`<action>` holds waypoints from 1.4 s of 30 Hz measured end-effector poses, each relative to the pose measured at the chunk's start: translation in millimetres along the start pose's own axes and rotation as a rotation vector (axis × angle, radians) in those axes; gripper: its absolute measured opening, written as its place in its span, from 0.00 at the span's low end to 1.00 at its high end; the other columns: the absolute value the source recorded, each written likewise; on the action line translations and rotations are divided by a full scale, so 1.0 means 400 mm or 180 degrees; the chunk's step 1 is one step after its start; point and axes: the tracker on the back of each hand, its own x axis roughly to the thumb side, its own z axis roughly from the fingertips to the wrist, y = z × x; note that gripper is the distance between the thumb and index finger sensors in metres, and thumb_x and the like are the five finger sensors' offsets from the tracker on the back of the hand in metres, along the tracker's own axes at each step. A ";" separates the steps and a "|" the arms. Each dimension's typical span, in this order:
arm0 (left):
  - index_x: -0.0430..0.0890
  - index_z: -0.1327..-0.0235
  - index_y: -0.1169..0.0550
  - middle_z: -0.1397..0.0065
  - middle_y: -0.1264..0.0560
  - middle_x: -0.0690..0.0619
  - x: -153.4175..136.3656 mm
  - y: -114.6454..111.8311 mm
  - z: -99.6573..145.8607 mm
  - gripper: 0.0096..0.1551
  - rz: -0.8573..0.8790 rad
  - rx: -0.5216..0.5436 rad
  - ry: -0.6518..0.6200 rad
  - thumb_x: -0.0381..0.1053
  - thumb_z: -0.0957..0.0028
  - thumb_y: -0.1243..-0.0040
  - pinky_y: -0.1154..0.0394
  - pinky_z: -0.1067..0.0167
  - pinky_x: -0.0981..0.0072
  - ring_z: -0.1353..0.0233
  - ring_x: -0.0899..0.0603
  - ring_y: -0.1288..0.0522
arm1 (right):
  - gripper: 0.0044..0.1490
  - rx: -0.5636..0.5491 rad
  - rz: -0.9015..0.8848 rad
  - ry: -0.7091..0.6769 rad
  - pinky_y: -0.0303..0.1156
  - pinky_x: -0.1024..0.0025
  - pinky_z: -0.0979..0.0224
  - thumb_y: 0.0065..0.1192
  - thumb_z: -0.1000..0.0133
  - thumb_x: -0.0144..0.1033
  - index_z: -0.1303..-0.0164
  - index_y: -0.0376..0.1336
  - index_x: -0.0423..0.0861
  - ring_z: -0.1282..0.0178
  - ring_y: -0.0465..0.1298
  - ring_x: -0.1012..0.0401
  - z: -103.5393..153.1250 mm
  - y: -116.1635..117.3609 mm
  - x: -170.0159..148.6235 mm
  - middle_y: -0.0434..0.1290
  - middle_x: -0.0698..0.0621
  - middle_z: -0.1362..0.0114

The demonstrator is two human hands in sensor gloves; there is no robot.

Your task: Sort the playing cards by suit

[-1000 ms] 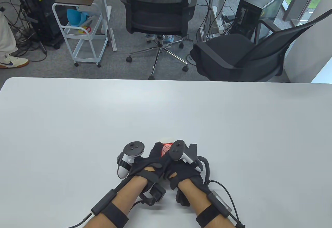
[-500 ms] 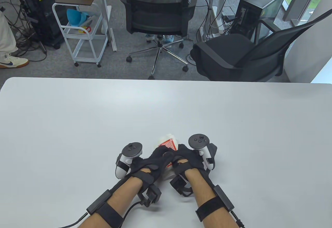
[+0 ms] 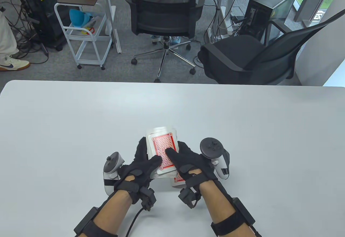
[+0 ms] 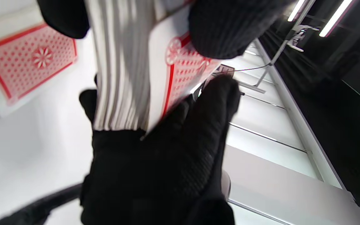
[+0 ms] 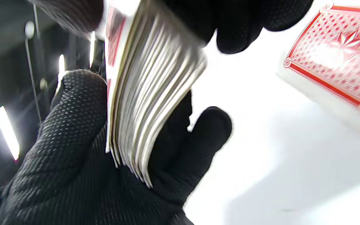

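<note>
I have both hands on the deck of cards [image 3: 162, 154] near my edge of the white table [image 3: 80, 118]. My left hand [image 3: 140, 167] cradles it from below and from the left, fingers curled up around the far left side and thumb laid across the near end of the top card. My right hand [image 3: 188, 164] closes on it from the right, thumb pressed flat onto the red patterned back and fingers wrapped under the right edge. So both hands grip the same stack, held just above the tabletop.

The deck lies face down, red backs up. Its long axis runs away from me, tipped a little to the left at the far end, and its short ends face toward and away from me. The stack is slightly splayed, with white card edges stepping out at the far end.

From the table camera a second red-backed piece shows only as a sliver under my right palm, near my wrist. The wrist cameras show it better: a separate red-backed card or packet [image 4: 27, 62] lies flat on the table beside the held stack, apart from it. The left wrist camera also shows the striped side edges of the deck [image 4: 120, 78] and the top card lifted away from the rest at one corner. The right wrist camera shows the deck [image 5: 148, 93] fanned between thumb and fingers, blurred.
</note>
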 end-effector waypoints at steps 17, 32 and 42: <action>0.58 0.29 0.68 0.27 0.33 0.56 -0.006 0.085 0.005 0.62 0.0553 0.0145 -0.0181 0.53 0.45 0.32 0.41 0.25 0.34 0.25 0.37 0.28 | 0.69 -0.0254 0.2989 0.1555 0.61 0.34 0.31 0.75 0.40 0.57 0.21 0.32 0.35 0.31 0.65 0.34 -0.104 0.143 -0.074 0.55 0.31 0.24; 0.54 0.24 0.63 0.26 0.36 0.51 -0.063 -0.022 -0.025 0.56 0.1224 -0.0763 0.0079 0.54 0.42 0.35 0.39 0.26 0.35 0.23 0.35 0.30 | 0.54 0.0477 -0.1150 -0.0031 0.73 0.40 0.34 0.76 0.41 0.41 0.20 0.43 0.38 0.38 0.77 0.45 -0.015 0.007 -0.123 0.57 0.37 0.25; 0.61 0.25 0.61 0.21 0.43 0.51 -0.074 -0.041 -0.024 0.52 0.0717 -0.0508 0.0049 0.52 0.42 0.36 0.30 0.28 0.36 0.23 0.41 0.30 | 0.40 0.0258 -0.2088 -0.0503 0.55 0.33 0.25 0.45 0.35 0.45 0.19 0.40 0.42 0.25 0.59 0.36 0.039 0.020 -0.138 0.45 0.35 0.16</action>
